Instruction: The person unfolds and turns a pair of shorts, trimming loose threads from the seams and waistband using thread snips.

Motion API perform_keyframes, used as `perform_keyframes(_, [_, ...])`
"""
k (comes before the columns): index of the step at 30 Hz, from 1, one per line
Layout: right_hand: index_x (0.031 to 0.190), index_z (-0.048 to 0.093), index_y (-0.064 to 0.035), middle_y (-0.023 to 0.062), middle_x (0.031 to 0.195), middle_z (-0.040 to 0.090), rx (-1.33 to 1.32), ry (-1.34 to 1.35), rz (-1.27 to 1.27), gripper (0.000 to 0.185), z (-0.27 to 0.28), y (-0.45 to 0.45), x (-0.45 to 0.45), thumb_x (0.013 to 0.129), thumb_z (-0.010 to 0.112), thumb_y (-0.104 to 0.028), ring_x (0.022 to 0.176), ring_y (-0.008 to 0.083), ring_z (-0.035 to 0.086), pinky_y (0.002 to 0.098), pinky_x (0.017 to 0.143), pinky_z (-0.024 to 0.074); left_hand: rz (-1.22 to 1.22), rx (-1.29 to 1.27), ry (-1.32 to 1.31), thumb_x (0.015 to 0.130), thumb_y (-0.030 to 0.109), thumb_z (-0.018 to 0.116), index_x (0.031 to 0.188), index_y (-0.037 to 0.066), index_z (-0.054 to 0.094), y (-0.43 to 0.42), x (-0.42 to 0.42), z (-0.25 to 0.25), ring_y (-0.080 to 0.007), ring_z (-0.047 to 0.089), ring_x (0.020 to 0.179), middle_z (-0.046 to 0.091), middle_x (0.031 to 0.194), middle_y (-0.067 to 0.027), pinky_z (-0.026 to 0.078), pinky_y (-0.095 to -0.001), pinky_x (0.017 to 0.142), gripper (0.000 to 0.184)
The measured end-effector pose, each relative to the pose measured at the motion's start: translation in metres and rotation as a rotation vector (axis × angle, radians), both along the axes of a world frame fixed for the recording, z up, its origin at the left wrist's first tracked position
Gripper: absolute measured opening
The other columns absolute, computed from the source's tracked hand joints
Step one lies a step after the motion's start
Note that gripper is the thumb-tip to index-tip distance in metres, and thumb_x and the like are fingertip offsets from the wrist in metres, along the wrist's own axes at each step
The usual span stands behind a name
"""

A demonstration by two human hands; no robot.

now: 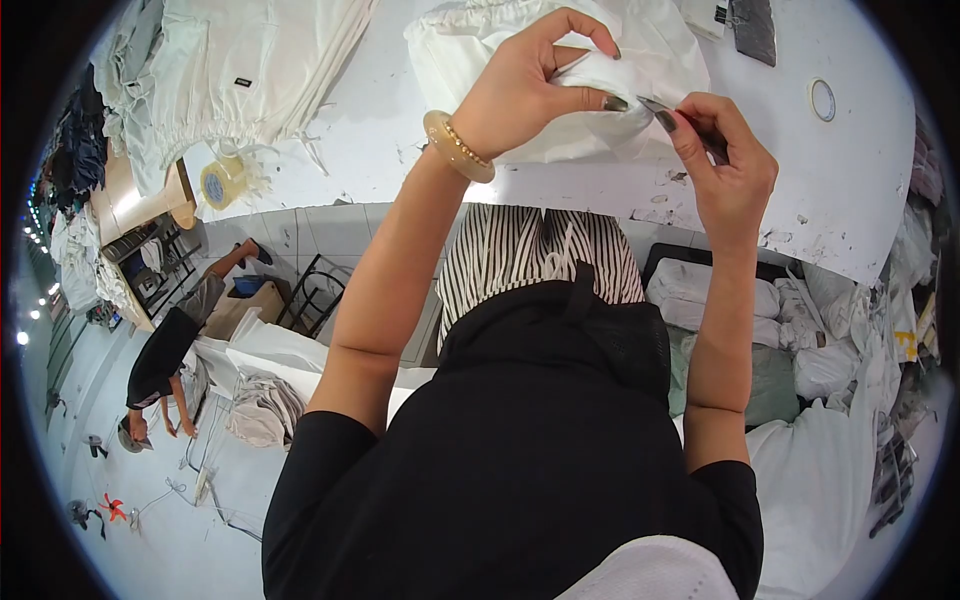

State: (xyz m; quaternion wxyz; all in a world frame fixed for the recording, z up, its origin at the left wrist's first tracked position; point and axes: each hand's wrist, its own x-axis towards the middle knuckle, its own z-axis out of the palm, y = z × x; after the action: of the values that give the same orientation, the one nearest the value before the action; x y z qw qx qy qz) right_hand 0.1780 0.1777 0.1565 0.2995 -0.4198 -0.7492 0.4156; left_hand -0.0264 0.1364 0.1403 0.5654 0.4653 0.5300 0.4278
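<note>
White fabric [450, 65] lies bunched on the white table at the top centre. My left hand [530, 85], with a bangle and a beaded bracelet on its wrist, pinches a fold of this fabric between thumb and fingers. To its right, my right hand [725, 150] is closed round a small dark pointed metal tool [650, 103]. The tool's tip touches or nearly touches the fabric beside my left thumb. Most of the tool is hidden in my right fingers, so its type is unclear.
The table [400, 185] also bears a white garment [260, 70], a clear tape roll [223, 183] and a white tape ring [822, 100]. Wrapped bundles [710, 290] sit below right. Another person [165, 350] bends over at the far left.
</note>
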Motion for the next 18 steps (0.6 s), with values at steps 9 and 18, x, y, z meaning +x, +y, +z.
perform_keyframes(9, [0.083,0.061,-0.0021,0.0024,0.067,0.060,-0.006,-0.066,0.010,0.017,0.005,0.006,0.002,0.079,0.071,-0.016,0.063,0.0082,0.059,0.0206,0.058,0.0471,0.005,0.065,-0.006,0.073,-0.003,0.070,0.101,0.004,0.050,0.002,0.002,0.001,-0.0056,0.050,0.081,0.051,0.096,-0.0006,0.042,-0.0199,0.072,0.035])
perform_keyframes(18, [0.082,0.061,-0.0019,0.0018,0.066,0.059,-0.029,-0.046,-0.004,0.017,0.002,0.011,0.000,0.079,0.071,-0.016,0.060,0.0069,0.055,0.0201,0.057,0.0458,0.043,-0.040,-0.170,0.075,-0.003,0.069,0.101,0.003,0.050,0.007,0.004,0.002,-0.0070,0.052,0.081,0.051,0.096,-0.0005,0.043,-0.0206,0.072,0.033])
